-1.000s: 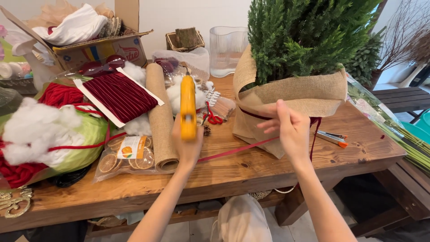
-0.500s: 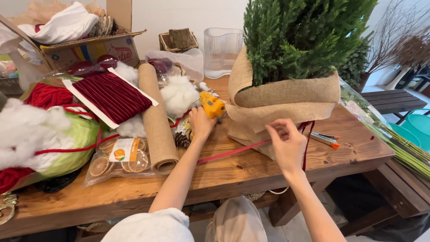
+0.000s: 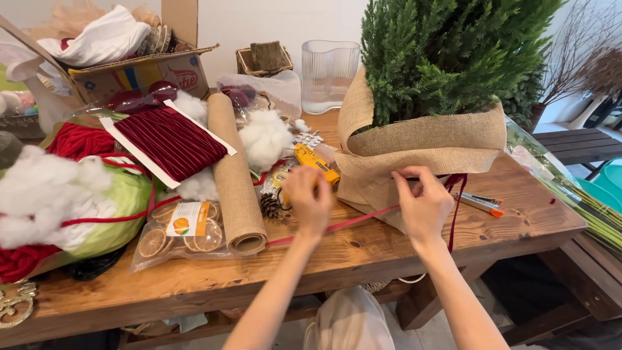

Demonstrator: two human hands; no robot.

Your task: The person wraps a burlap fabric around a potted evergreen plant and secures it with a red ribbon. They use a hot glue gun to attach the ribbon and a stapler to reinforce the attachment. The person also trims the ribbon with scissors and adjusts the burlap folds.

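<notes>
We have the right hand (image 3: 424, 206) pinching the red ribbon (image 3: 363, 219) against the burlap wrap (image 3: 427, 139) just under its folded collar, thumb and fingers pressed together on the strand. The left hand (image 3: 310, 199) hovers low over the bench (image 3: 363, 259), fingers curled down near the yellow glue gun (image 3: 315, 163); we cannot tell whether it grips the gun or only touches it, since the back of the hand hides the fingertips. The ribbon runs from the pinch point down-left across the bench toward the burlap roll (image 3: 234, 178), and a darker red length hangs off the wrap's right side. In our judgement, doing this step well means keeping the pinch firm so the ribbon stays flat and level on the wrap, holding light tension on the loose run, and keeping it clear of the pine cone (image 3: 269, 205) and other clutter. Materials: the burlap is coarse, open-weave and tan, creased into stiff folds; the ribbon is thin, smooth and narrow. The small conifer (image 3: 447, 55) is dense, with scaly green foliage. To the left sit a card wound with dark red velvet trim (image 3: 170, 141), white fluffy stuffing (image 3: 264, 139), a clear bag of dried orange slices (image 3: 178, 233) and a ribbed clear glass vase (image 3: 329, 74). The bench is knotty, warm-toned plank wood.
</notes>
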